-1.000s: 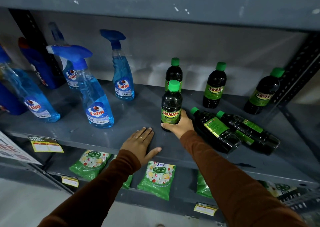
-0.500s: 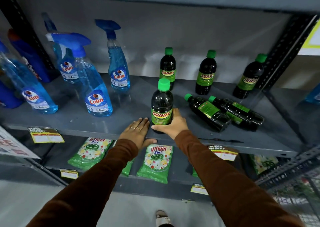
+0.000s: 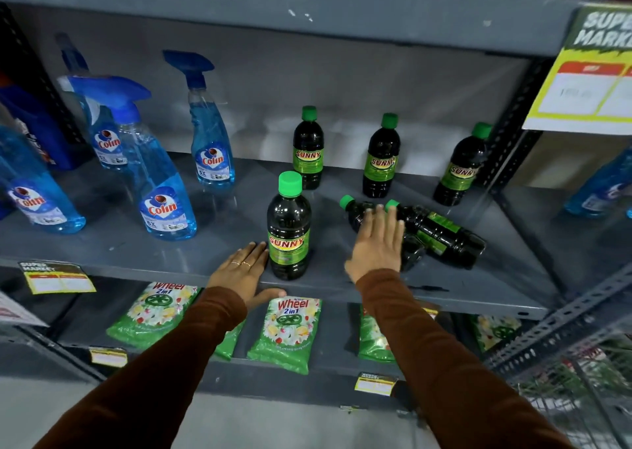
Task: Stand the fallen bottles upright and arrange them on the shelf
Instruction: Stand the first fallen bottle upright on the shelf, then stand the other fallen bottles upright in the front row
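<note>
Right hand (image 3: 376, 240) is hovering, fingers spread, over two fallen bottles (image 3: 441, 233); left hand (image 3: 244, 270) is lying flat, holding nothing, on the shelf (image 3: 119, 243).

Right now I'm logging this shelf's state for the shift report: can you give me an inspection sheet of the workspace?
Surface: grey metal shelf, scuffed.
Job's things: four dark green-capped Sunny bottles upright, nearest; two fallen Sunny bottles lying side by side.
Clutter: blue Colin spray bottles upright at left.
Hands: left hand flat on shelf edge; right hand open over the fallen pair.
Cables: nothing seen.
Surroundings: green Wheel detergent packets on the shelf below; yellow price tags.
</note>
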A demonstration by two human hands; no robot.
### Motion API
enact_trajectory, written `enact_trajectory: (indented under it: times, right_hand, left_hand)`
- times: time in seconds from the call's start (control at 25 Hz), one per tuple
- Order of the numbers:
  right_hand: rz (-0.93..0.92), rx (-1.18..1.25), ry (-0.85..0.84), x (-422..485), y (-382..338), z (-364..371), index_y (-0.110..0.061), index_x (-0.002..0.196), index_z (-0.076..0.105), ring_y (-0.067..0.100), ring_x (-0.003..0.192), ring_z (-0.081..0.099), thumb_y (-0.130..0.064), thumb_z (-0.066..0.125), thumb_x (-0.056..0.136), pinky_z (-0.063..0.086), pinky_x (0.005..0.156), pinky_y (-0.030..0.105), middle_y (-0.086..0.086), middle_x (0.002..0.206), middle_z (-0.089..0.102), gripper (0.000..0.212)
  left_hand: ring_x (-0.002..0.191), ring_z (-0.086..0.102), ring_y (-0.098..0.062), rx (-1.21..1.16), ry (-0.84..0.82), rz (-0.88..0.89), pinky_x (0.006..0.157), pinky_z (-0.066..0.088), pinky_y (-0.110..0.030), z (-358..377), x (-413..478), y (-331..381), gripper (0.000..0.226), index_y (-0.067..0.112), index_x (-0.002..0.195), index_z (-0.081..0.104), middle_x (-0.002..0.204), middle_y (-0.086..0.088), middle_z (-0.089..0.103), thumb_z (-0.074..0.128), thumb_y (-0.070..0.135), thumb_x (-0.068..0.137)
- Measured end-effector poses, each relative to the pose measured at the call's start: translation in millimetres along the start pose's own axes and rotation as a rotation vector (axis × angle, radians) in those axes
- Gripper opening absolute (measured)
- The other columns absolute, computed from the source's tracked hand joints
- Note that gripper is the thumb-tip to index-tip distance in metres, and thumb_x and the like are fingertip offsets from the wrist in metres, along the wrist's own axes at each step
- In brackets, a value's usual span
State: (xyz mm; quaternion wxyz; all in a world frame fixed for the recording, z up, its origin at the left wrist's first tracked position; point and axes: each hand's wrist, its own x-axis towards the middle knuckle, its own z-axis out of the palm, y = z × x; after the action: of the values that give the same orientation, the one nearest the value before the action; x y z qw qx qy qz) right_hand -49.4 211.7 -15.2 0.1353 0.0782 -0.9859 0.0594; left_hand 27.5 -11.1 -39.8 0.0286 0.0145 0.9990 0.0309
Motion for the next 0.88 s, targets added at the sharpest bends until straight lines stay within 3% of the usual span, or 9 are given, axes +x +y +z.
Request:
enact_trajectory:
  times: [0.08, 0.12, 0.16, 0.24, 0.4, 0.52, 0.6, 0.72, 0.88]
  right_hand:
    - [0.086, -0.199, 0.118, 11.9, 20.0, 6.2, 0.003, 0.133, 0.037, 0.044, 0.13, 0.039, -0.027, 0.072, 0.072, 0.028, 0.112, 0.052, 0.027, 0.139, 0.045, 0.076]
    - [0.072, -0.246, 0.078, 14.1, 23.7, 6.8, 0.001, 0.123, 0.051, 0.04, 0.111, 0.057, -0.028, 0.078, 0.065, 0.047, 0.098, 0.048, 0.024, 0.122, 0.06, 0.07]
    - [0.04, -0.274, 0.054, 16.2, 26.9, 8.2, -0.001, 0.113, 0.059, 0.035, 0.095, 0.065, -0.029, 0.082, 0.058, 0.054, 0.084, 0.043, 0.02, 0.108, 0.068, 0.066]
    - [-0.015, -0.22, 0.109, 17.9, 30.4, 9.3, -0.002, 0.107, 0.062, 0.033, 0.085, 0.067, -0.028, 0.085, 0.052, 0.056, 0.075, 0.04, 0.017, 0.099, 0.07, 0.066]
    - [-0.054, 0.205, 0.306, 19.1, 28.0, 10.1, 0.004, 0.121, 0.049, 0.041, 0.104, 0.061, -0.028, 0.077, 0.067, 0.05, 0.088, 0.048, 0.025, 0.116, 0.062, 0.069]
    - [0.026, 0.821, 0.189, 9.4, 22.2, 8.4, 0.004, 0.137, 0.026, 0.037, 0.128, 0.04, -0.029, 0.06, 0.086, 0.032, 0.109, 0.041, 0.026, 0.137, 0.04, 0.07]
    - [0.095, 1.022, 0.152, 2.6, 19.9, 8.1, -0.002, 0.14, 0.021, 0.033, 0.132, 0.035, -0.042, 0.056, 0.084, 0.027, 0.114, 0.043, 0.021, 0.141, 0.036, 0.078]
    - [0.241, 0.877, 0.216, 9.6, 15.3, 5.1, -0.003, 0.137, 0.029, 0.035, 0.128, 0.037, -0.055, 0.069, 0.068, 0.032, 0.11, 0.051, 0.022, 0.137, 0.041, 0.095]
    - [0.367, 0.824, 0.262, 16.2, 10.9, 2.9, 0.0, 0.136, 0.028, 0.039, 0.12, 0.041, -0.029, 0.085, 0.059, 0.035, 0.104, 0.046, 0.024, 0.127, 0.043, 0.1]
  left_hand:
    - [0.144, 0.011, -0.021, 0.002, 0.035, -0.042, 0.118, 0.007, -0.035, 1.6, -1.3, 5.8, 0.139, 0.01, 0.144, 0.012, 0.156, -0.008, 0.013, -0.021, 0.09, 0.034]
    - [0.144, 0.014, -0.021, 0.003, 0.049, -0.058, 0.118, 0.009, -0.035, 3.2, -1.4, 7.1, 0.138, 0.01, 0.143, 0.014, 0.155, -0.009, 0.016, -0.019, 0.09, 0.036]
    - [0.143, 0.016, -0.021, 0.004, 0.063, -0.069, 0.118, 0.01, -0.035, 5.2, -0.7, 7.6, 0.138, 0.01, 0.143, 0.016, 0.155, -0.009, 0.018, -0.018, 0.09, 0.037]
    - [0.142, 0.019, -0.022, 0.003, 0.083, -0.081, 0.117, 0.013, -0.035, 7.4, 1.2, 6.2, 0.136, 0.01, 0.143, 0.018, 0.154, -0.009, 0.021, -0.015, 0.091, 0.038]
    - [0.143, 0.019, -0.021, 0.007, 0.085, -0.097, 0.117, 0.014, -0.034, 5.9, 1.1, 6.9, 0.138, 0.012, 0.144, 0.014, 0.155, -0.008, 0.018, -0.014, 0.092, 0.035]
    - [0.143, 0.015, -0.02, -0.006, 0.062, -0.145, 0.118, 0.013, -0.034, 5.9, 3.2, 7.2, 0.14, 0.012, 0.144, 0.008, 0.156, -0.007, 0.011, -0.008, 0.094, 0.031]
    - [0.144, 0.013, -0.02, -0.014, 0.044, -0.159, 0.118, 0.013, -0.034, 6.5, 6.0, 6.3, 0.141, 0.012, 0.144, 0.008, 0.156, -0.007, 0.01, -0.006, 0.095, 0.031]
    - [0.144, 0.013, -0.019, -0.018, 0.049, -0.156, 0.118, 0.013, -0.035, 7.7, 5.9, 6.1, 0.139, 0.012, 0.144, 0.009, 0.156, -0.006, 0.012, -0.003, 0.096, 0.033]
    - [0.144, 0.013, -0.017, -0.017, 0.065, -0.157, 0.119, 0.013, -0.034, 9.2, 4.9, 6.2, 0.138, 0.014, 0.144, 0.011, 0.156, -0.003, 0.013, -0.003, 0.095, 0.033]
